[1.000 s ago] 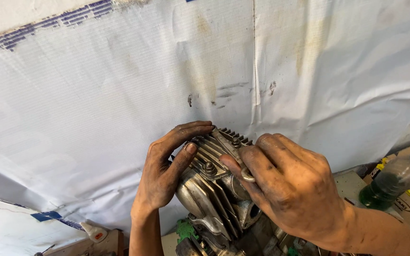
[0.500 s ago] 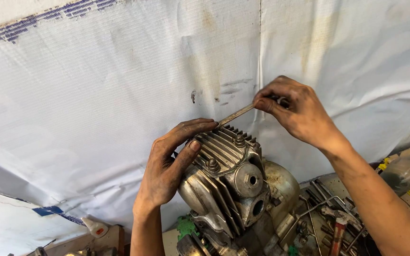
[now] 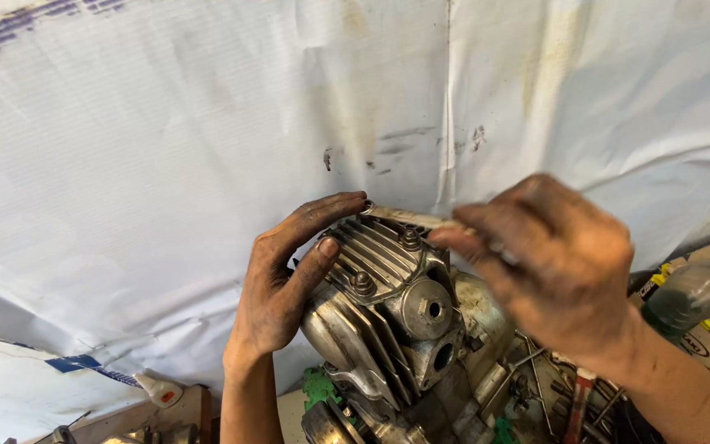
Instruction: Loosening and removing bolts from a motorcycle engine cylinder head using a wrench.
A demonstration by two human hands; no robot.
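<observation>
Head view: near the bottom, the left hand (image 3: 285,284) lies flat and open against the grey ribbed metal engine head (image 3: 388,304), likely to keep it from wobbling. The engine sits mid-picture, with messy tools to its lower right, so little room there. A bit farther, the blurry right hand (image 3: 548,259) has its fingers (image 3: 454,238) pinched shut on a thin flat metal wrench (image 3: 404,217), whose tip reaches the engine's back top edge. Behind, a white plastic sheet (image 3: 166,164) hangs close.
</observation>
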